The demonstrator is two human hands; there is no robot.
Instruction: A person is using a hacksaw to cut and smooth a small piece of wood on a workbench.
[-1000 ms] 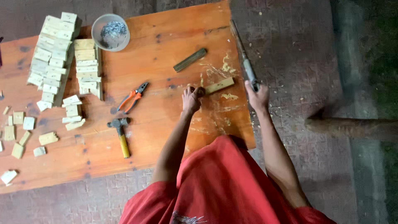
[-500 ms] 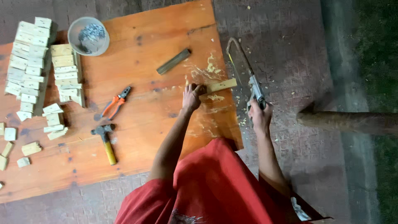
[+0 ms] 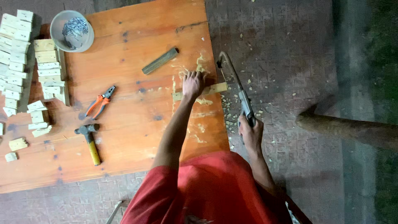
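Grey stone paving surrounds an orange-brown wooden tabletop point(image 3: 124, 137), seen from straight above, and everything here is placed by that board. Along its left edge lie stacks of short pale wooden blocks point(image 3: 16, 45), with a few loose ones lower down by the same edge. At the upper left corner sits a round grey bowl of small metal nails point(image 3: 72, 31). Toward the middle of the board lie orange-handled pliers point(image 3: 99, 101), and just below them a hammer with a yellow handle and dark head point(image 3: 89, 139). Further right, in the upper half, a dark flat rectangular bar point(image 3: 159, 61) rests at a slant. Near the board's right edge the left hand point(image 3: 192, 83) presses flat, fingers spread, on a thin pale wooden strip point(image 3: 217, 88) that lies across the edge and sticks out past it; pale sawdust is scattered on the wood around the hand. Just off the right edge, the right hand point(image 3: 250, 135) is clenched around the handle of a metal-framed hand saw point(image 3: 236, 85), whose frame runs up alongside the edge to meet the protruding end of the strip. Wood chips dot the paving beside that edge. Below, the person's red garment point(image 3: 207, 191) fills the lower part of the view, and far to the right of the board a thick brown log point(image 3: 352, 130) lies on the paving.
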